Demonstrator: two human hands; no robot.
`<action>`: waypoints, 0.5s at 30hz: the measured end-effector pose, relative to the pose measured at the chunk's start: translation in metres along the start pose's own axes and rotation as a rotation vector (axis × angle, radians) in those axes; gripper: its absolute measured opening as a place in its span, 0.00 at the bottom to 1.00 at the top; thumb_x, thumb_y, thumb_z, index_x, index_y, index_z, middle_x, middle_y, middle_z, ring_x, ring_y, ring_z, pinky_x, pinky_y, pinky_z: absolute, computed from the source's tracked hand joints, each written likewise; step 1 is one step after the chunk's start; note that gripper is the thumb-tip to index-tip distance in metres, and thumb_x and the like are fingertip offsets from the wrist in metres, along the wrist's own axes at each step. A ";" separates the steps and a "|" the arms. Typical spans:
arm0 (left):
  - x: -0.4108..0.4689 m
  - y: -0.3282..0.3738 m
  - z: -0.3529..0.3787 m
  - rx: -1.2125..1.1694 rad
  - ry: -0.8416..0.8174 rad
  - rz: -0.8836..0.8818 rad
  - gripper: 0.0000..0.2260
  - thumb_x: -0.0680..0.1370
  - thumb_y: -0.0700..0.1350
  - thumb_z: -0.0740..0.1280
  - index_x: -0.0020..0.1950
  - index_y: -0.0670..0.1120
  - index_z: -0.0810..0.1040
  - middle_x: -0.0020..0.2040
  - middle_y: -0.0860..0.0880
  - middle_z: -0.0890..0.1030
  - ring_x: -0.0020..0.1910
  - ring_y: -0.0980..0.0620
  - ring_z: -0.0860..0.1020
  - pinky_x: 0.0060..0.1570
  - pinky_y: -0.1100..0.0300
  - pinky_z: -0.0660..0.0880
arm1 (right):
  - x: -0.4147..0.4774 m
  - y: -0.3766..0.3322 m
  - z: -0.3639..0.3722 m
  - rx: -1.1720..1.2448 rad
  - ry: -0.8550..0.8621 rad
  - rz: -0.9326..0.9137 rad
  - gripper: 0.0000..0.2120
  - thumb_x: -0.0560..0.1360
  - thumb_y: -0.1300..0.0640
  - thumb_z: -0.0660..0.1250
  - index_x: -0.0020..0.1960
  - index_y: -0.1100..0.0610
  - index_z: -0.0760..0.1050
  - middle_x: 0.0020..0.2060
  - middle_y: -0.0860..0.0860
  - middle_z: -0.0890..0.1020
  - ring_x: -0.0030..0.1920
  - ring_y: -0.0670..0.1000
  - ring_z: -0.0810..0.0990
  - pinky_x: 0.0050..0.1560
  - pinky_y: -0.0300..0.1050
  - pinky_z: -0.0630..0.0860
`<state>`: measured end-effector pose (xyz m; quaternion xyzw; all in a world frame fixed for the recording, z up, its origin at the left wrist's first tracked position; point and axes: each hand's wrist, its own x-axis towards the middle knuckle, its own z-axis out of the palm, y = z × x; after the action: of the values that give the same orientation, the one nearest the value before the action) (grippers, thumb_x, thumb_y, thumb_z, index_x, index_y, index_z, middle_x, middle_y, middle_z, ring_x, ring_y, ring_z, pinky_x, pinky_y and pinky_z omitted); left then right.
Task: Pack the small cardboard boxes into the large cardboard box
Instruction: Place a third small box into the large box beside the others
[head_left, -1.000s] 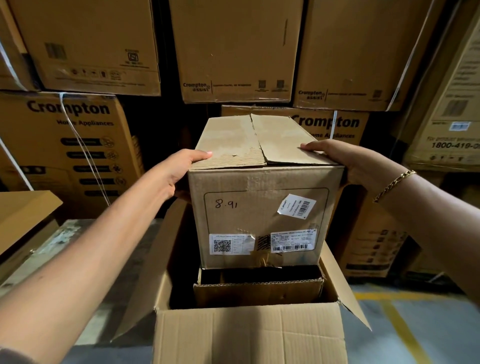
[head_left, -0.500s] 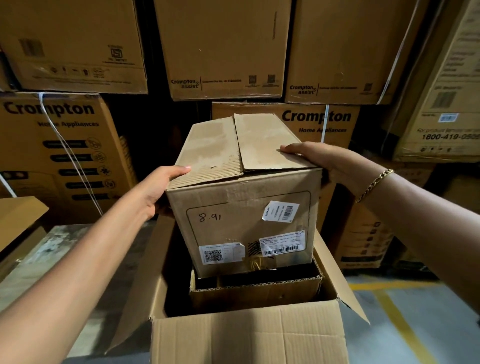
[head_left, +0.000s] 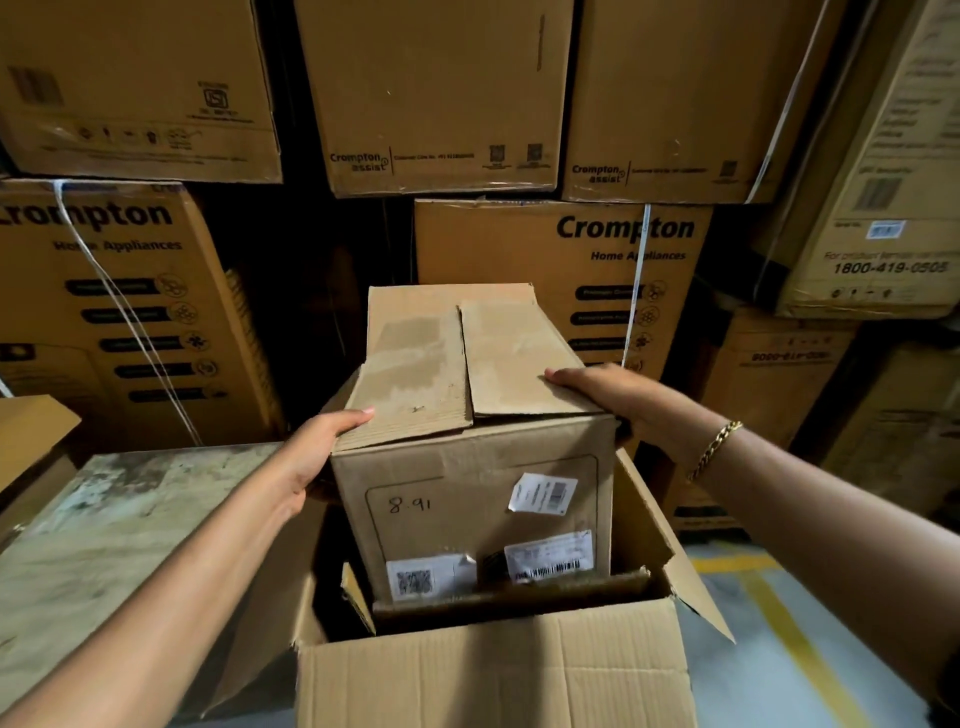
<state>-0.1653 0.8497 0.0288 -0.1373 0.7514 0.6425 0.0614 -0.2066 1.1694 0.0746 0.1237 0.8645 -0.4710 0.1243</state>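
Observation:
A small cardboard box (head_left: 467, 499), marked "8.91" and carrying white barcode labels, hangs partly inside the large open cardboard box (head_left: 493, 670) at the bottom centre. My left hand (head_left: 317, 452) grips its left side, fingertips over the top edge. My right hand (head_left: 618, 400) presses on its right top flap and side. The small box's bottom sits behind an inner flap (head_left: 498, 603) of the large box, so its underside is hidden. The top flaps of the small box are closed but untaped.
Stacks of large Crompton cartons (head_left: 566, 270) fill the background wall. A worn, stained table surface (head_left: 109, 535) lies to the left. Another open flap (head_left: 31, 431) shows at the far left. Grey floor with a yellow line (head_left: 795, 639) lies to the right.
The small box has gone down into the large box with both hands on it; its lower labels now sit at the inner flap's edge. It now tilts away from me, showing more of its top.

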 end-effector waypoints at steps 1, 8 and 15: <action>0.001 -0.005 0.002 0.004 -0.006 -0.027 0.15 0.77 0.56 0.68 0.51 0.45 0.84 0.41 0.44 0.87 0.46 0.44 0.83 0.42 0.57 0.71 | 0.003 0.007 0.003 0.005 -0.009 0.008 0.26 0.74 0.35 0.68 0.59 0.54 0.75 0.50 0.56 0.81 0.48 0.57 0.82 0.39 0.51 0.81; 0.009 -0.022 0.024 -0.002 0.009 -0.049 0.05 0.80 0.49 0.66 0.48 0.50 0.80 0.44 0.52 0.82 0.41 0.55 0.77 0.37 0.61 0.65 | 0.025 0.042 0.017 0.103 -0.028 0.031 0.17 0.75 0.40 0.70 0.54 0.52 0.76 0.48 0.53 0.80 0.47 0.54 0.79 0.36 0.45 0.74; 0.027 -0.052 0.029 0.127 -0.078 -0.102 0.28 0.78 0.52 0.70 0.75 0.48 0.68 0.76 0.50 0.68 0.74 0.47 0.65 0.72 0.46 0.57 | 0.048 0.082 0.033 0.151 -0.034 0.002 0.20 0.76 0.45 0.72 0.59 0.59 0.75 0.50 0.55 0.82 0.45 0.52 0.80 0.37 0.40 0.74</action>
<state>-0.1787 0.8681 -0.0324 -0.1459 0.7798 0.5943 0.1318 -0.2210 1.1890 -0.0224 0.1255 0.8242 -0.5367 0.1298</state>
